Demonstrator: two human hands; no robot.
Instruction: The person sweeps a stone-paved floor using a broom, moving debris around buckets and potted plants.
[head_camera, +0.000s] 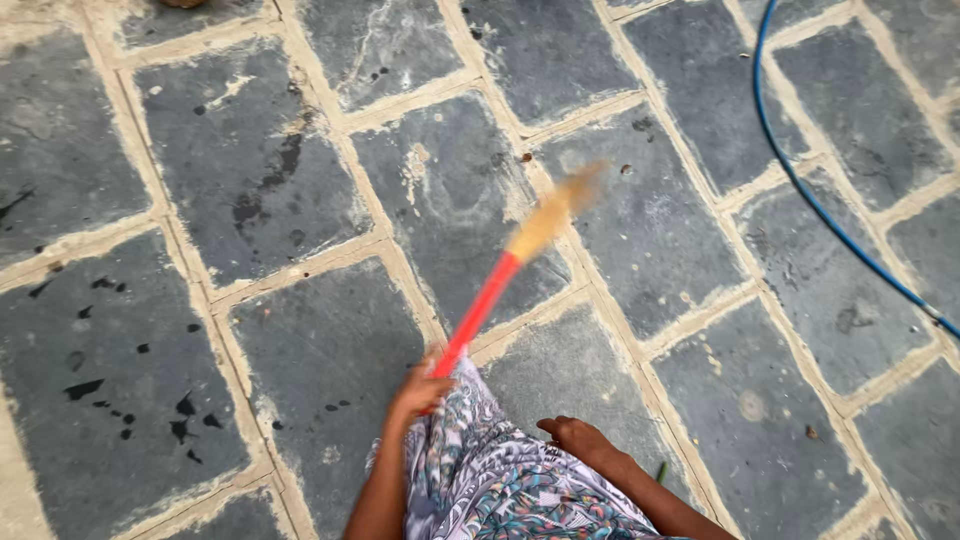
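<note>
Seen from above, the left hand (420, 392) is closed around the red handle of a broom (497, 287), whose blurred straw-coloured bristles point toward one o'clock over the grey stone-slab floor (250, 170). The right hand (578, 436) rests empty, fingers loosely curled, above a patterned garment (500, 480). A blue hose (815, 200) curves at two o'clock.

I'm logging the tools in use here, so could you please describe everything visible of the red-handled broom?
The red-handled broom has a smooth, plastic-looking red handle and a tan, straw-like bristle head, blurred by motion. It slants up and right from the left hand, which grips its lower end, over the grey stone paving. Whether the bristles touch the stones cannot be told.
</note>
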